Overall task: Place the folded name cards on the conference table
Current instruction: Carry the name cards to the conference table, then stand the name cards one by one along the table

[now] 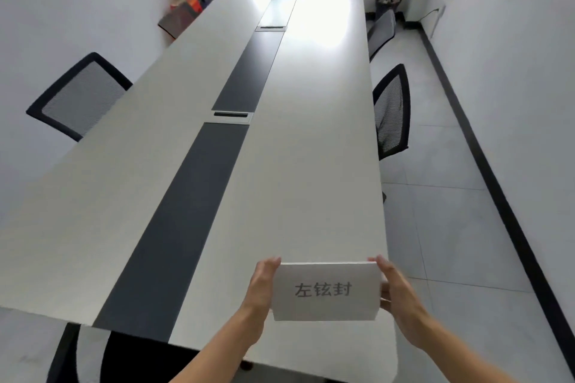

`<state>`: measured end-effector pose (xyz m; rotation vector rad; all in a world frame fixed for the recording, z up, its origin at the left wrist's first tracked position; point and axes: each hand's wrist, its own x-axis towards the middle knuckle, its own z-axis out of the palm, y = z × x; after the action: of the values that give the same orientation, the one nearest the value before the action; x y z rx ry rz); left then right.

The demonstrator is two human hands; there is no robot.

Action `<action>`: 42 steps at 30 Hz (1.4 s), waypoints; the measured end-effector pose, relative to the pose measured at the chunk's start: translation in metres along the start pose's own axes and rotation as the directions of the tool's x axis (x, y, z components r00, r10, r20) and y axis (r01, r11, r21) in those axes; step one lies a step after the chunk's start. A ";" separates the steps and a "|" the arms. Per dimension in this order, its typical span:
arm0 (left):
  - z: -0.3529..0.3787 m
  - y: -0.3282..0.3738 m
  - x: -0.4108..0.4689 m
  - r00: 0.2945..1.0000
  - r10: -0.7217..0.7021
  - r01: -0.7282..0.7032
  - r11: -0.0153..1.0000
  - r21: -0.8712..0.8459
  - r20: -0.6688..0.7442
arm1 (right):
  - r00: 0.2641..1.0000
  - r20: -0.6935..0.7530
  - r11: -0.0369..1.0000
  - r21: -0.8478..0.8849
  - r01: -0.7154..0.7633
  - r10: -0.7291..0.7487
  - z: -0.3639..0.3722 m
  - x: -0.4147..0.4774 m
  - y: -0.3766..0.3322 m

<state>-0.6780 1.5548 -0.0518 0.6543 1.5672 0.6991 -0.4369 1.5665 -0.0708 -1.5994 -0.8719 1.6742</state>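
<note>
name card point(326, 305) hangs over the table point(317, 165), ends gripped by left hand point(264, 284) and right hand point(395, 288).

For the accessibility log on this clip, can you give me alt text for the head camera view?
A left hand and a right hand hold a white folded name card by its side edges over the near right part of a long conference table with a dark centre strip. Black mesh chairs stand around it.
</note>
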 end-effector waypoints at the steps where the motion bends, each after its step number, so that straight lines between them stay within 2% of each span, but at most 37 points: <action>1: 0.003 0.008 0.011 1.000 -0.016 0.016 1.000 0.006 -0.016 | 1.000 0.015 1.000 -0.001 -0.005 0.006 -0.002 0.015 -0.005; 8: 0.002 0.022 0.076 0.990 -0.111 0.107 0.993 -0.047 -0.087 | 0.986 0.147 0.994 -0.090 -0.063 0.076 -0.004 0.088 -0.013; 13: -0.010 0.021 0.097 0.996 -0.089 0.089 0.996 -0.010 -0.010 | 0.976 0.158 0.981 -0.145 -0.127 0.150 -0.002 0.103 -0.011; 15: -0.019 0.018 0.104 0.994 -0.085 0.082 0.995 0.055 0.067 | 0.976 0.152 0.971 -0.203 -0.125 0.158 -0.002 0.103 -0.012; 19: -0.044 0.015 0.114 0.974 -0.050 -0.019 0.953 0.301 0.219 | 0.986 0.118 0.868 -0.494 -0.047 0.121 -0.008 0.106 -0.023; 21: -0.054 0.016 0.121 0.969 -0.004 -0.109 0.894 0.436 0.249 | 0.980 0.157 0.788 -0.616 0.001 0.121 -0.012 0.108 -0.032; 23: -0.058 0.020 0.130 0.955 -0.005 -0.147 0.862 0.485 0.298 | 0.958 0.219 0.771 -0.637 -0.003 0.185 -0.011 0.111 -0.041; 32: -0.059 0.035 0.144 0.936 0.009 -0.177 0.878 0.445 0.353 | 0.934 0.222 0.822 -0.558 -0.115 0.281 -0.002 0.123 -0.055; 36: -0.057 0.050 0.136 0.919 0.061 -0.196 0.928 0.318 0.390 | 0.941 0.189 0.858 -0.488 -0.157 0.280 -0.008 0.119 -0.054; 39: -0.055 0.063 0.127 0.911 0.155 -0.256 0.940 0.227 0.383 | 0.947 0.217 0.887 -0.445 -0.120 0.237 -0.010 0.112 -0.058; 42: -0.052 0.082 0.117 0.904 0.232 -0.271 0.961 0.061 0.359 | 0.960 0.229 0.926 -0.371 -0.068 0.163 -0.010 0.101 -0.073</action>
<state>-0.7401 1.6929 -0.0620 1.0192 1.2076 0.6478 -0.4303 1.6917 -0.0680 -1.7221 -1.3014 1.9203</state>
